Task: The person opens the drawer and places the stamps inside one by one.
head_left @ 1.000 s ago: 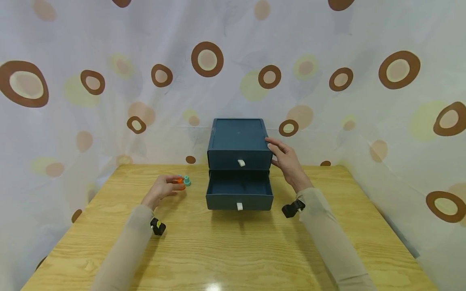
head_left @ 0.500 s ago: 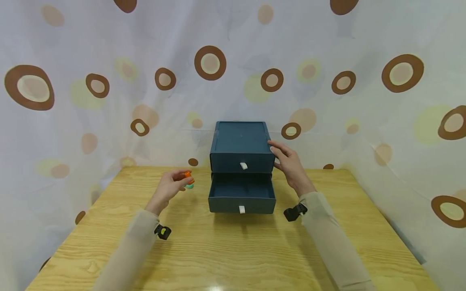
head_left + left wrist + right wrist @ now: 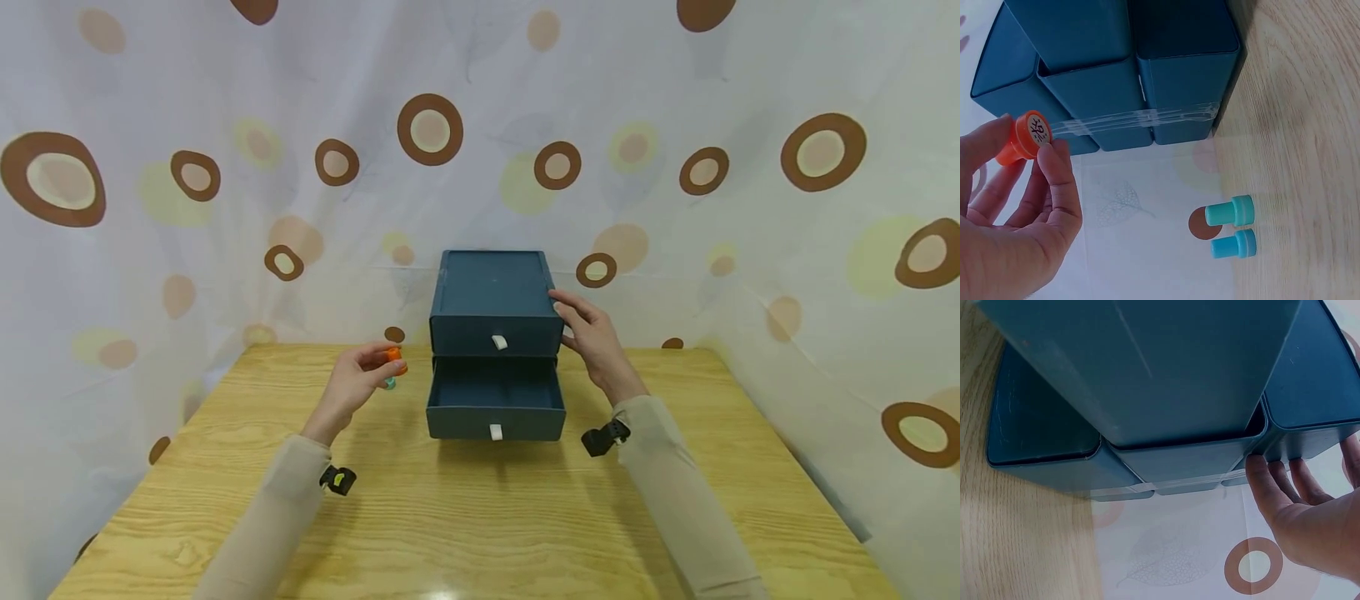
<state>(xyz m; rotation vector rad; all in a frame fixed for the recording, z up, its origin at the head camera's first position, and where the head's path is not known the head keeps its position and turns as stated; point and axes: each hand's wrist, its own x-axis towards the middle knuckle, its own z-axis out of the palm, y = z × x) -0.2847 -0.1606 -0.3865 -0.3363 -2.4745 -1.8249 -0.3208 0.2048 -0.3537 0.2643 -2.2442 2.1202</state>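
Note:
My left hand (image 3: 351, 383) pinches a small orange stamp (image 3: 1022, 137) between thumb and fingers, left of the drawer cabinet (image 3: 492, 285). The stamp's round face, printed with a dark pattern, shows in the left wrist view. A green-teal stamp (image 3: 1230, 212) and a light blue stamp (image 3: 1235, 244) stand on the table behind that hand. Touching the cabinet's right side near its top is my right hand (image 3: 596, 340), its fingers extended. The middle drawer (image 3: 457, 422) is pulled out; its visible floor is bare. Above it the top drawer (image 3: 465, 335) is closed.
The wooden table (image 3: 495, 517) extends in front of and to both sides of the cabinet. A patterned cloth (image 3: 337, 217) hangs close behind. Clear tape (image 3: 1147, 117) runs across the side of the stacked units.
My left hand has picked up the orange stamp from beside the other stamps and moved slightly right toward the cabinet. My right hand stays at the cabinet's side.

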